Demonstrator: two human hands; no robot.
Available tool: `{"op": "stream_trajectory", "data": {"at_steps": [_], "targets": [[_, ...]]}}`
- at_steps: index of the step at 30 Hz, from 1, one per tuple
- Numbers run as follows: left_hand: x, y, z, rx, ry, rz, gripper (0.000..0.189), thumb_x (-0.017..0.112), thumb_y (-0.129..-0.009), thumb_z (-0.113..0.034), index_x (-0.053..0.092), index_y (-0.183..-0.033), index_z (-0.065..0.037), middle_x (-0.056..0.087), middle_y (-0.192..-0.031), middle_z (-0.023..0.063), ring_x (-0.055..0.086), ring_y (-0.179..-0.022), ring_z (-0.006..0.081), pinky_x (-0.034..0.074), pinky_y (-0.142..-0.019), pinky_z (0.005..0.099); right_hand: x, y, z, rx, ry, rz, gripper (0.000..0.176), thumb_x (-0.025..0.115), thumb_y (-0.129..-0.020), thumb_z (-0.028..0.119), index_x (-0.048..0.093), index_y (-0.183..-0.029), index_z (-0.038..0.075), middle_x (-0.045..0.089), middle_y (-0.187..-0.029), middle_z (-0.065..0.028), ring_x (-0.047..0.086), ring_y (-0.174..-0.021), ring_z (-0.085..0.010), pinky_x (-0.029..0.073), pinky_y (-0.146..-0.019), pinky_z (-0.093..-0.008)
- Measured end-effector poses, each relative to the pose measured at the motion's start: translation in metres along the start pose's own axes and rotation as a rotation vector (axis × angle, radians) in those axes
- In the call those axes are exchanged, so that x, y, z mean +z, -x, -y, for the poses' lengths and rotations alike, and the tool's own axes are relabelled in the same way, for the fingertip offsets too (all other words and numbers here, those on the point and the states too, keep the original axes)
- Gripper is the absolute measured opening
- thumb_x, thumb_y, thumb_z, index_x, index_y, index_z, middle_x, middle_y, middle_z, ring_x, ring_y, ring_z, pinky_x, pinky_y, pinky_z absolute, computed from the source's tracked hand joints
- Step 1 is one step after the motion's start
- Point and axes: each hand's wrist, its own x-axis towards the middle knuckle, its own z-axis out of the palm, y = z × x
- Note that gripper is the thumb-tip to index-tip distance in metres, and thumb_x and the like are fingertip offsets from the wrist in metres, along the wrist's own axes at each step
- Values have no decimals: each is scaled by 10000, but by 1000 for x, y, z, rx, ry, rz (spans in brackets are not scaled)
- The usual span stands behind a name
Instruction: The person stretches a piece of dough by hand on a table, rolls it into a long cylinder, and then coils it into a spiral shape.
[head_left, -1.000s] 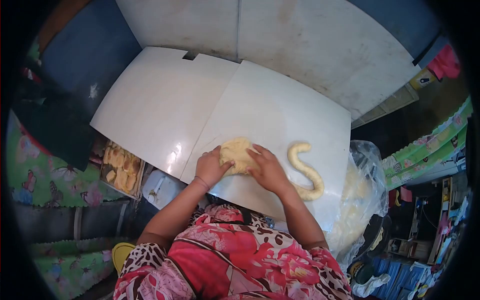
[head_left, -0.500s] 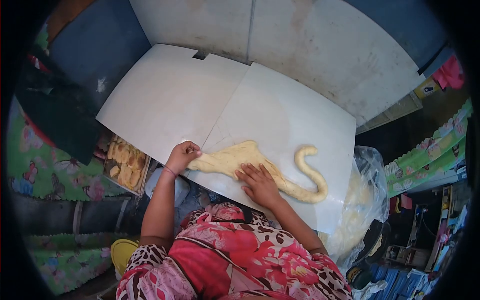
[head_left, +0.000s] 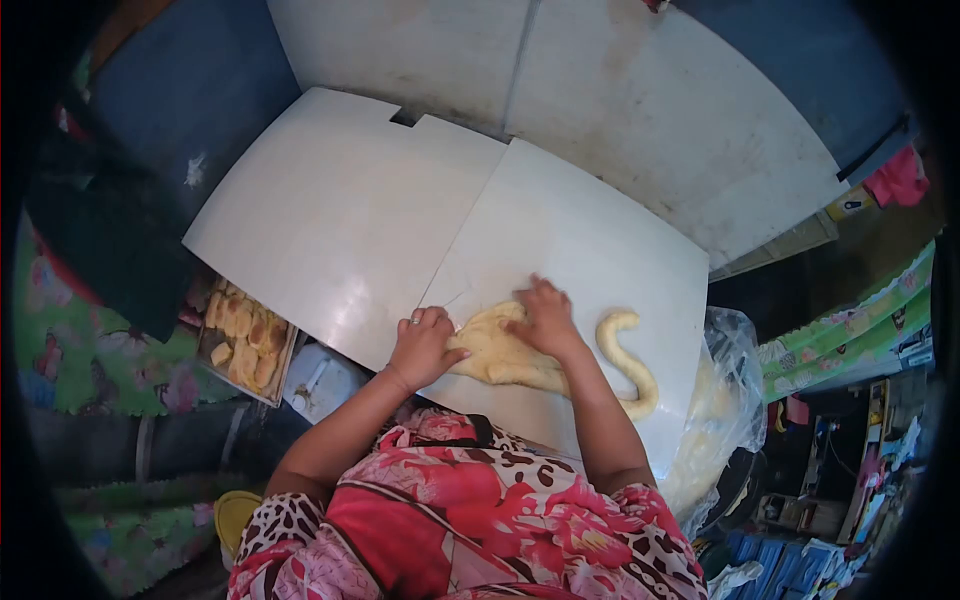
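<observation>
A pale yellow piece of dough [head_left: 492, 347] lies on the white table top [head_left: 330, 220] in front of me. Its wide, flattened part is between my hands, and a rope-like tail [head_left: 628, 368] curls out to the right in a hook. At the left end of the dough, my left hand [head_left: 424, 348] has its thumb apart from its fingers and touches the edge. My right hand [head_left: 546, 318] is over the far right part of the wide section, fingers spread and slightly blurred. The forearm hides where the wide part meets the tail.
A tray of bread pieces [head_left: 245, 340] stands below the table's left edge. On the right, a clear plastic bag [head_left: 725, 390] hangs by the table edge. Pale panels [head_left: 660, 110] rise behind the table, and a seam runs across its top.
My left hand has moved right and let go of the stretched left end, which is now shorter and bunched. My right hand has moved away from me to the far side of the dough.
</observation>
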Motion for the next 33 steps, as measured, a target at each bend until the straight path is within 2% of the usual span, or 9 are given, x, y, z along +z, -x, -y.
{"op": "stream_trajectory", "data": {"at_steps": [2,4,7,12,18,24,28,31,33], "targets": [[0,3,12,72,71,19,430,713,-780,-427,606,-946,-45,602,-1071,147,559,-1042,336,453,-844,449,-1,-11,-1,-5,-210,132,395,735,-776,236,571,-1094,69,627,-1053,-148,576,-1021,-341,449,-885,-411],[-13,5,16,-210,290,249,449,719,-780,-412,558,-1011,-61,645,-983,168,616,-935,376,479,-788,454,-20,-31,5,133,-556,482,336,771,-713,175,529,-915,58,614,-953,-140,588,-896,-337,468,-803,-395],[-13,7,22,-179,196,234,483,728,-780,-386,519,-1087,-78,664,-894,187,639,-831,409,493,-735,457,0,-35,14,216,-847,312,335,762,-701,141,548,-949,70,613,-934,-141,595,-864,-336,478,-767,-397],[-36,-17,-18,132,5,234,701,680,-827,-359,411,-1376,-18,502,-1298,242,460,-1247,356,346,-1009,472,24,-22,38,235,-478,50,439,681,-734,105,563,-1155,73,573,-1122,-135,530,-1090,-344,456,-864,-394],[30,-47,-34,312,31,192,644,459,-951,-410,332,-1445,-17,289,-1514,184,228,-1421,336,201,-1128,475,-12,16,6,462,-1049,-1,565,658,-772,108,484,-1309,81,487,-1268,-159,513,-1162,-306,442,-951,-412],[38,-58,-30,187,-94,268,642,458,-946,-391,317,-1460,-33,228,-1546,174,164,-1446,323,101,-1156,496,-93,143,-58,673,-1106,-386,287,598,-907,89,573,-1189,41,612,-1113,-62,598,-992,-165,483,-880,-299],[34,-60,-66,167,-56,161,651,507,-928,-430,386,-1414,-14,254,-1517,230,185,-1431,367,123,-1151,506,-93,261,-109,1149,-1087,-787,254,592,-884,52,578,-1134,10,624,-997,-64,597,-906,-141,488,-800,-267],[43,-61,-143,457,10,196,606,578,-906,-352,425,-1392,-23,270,-1520,208,194,-1430,370,163,-1150,473,-71,355,-143,1450,-1027,-747,260,593,-866,56,582,-1123,20,620,-895,-25,565,-733,-112,486,-632,-266],[61,-61,-178,548,17,330,596,621,-883,-332,454,-1367,-26,281,-1515,203,211,-1420,384,198,-1143,472,-32,427,-171,1398,-872,-363,251,589,-865,52,596,-1116,46,623,-877,-31,570,-740,-123,486,-664,-257]]}}
